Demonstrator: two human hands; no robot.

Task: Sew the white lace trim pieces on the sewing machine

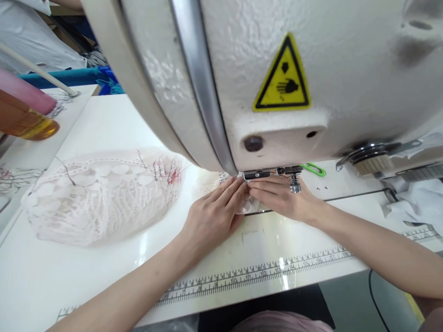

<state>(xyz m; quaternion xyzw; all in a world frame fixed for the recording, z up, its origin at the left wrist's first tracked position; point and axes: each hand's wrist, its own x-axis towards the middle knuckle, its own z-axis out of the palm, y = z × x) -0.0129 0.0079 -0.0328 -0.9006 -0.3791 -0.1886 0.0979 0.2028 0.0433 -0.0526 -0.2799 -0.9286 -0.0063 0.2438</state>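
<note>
My left hand (212, 214) lies flat on the white table, fingers stretched together and pressing a small piece of white lace (246, 203) under the sewing machine head (277, 69). My right hand (282, 198) lies opposite it, fingers extended, fingertips meeting the left hand's on the same lace near the presser foot (256, 174). The machine's body hides the needle and part of the lace.
A pile of white lace pieces (100, 196) with red and dark threads lies at the left on the white table (104, 124). A ruler strip (256, 272) runs along the front edge. Green-handled snips (313, 169) sit behind my right hand. White cloth (420, 200) lies at right.
</note>
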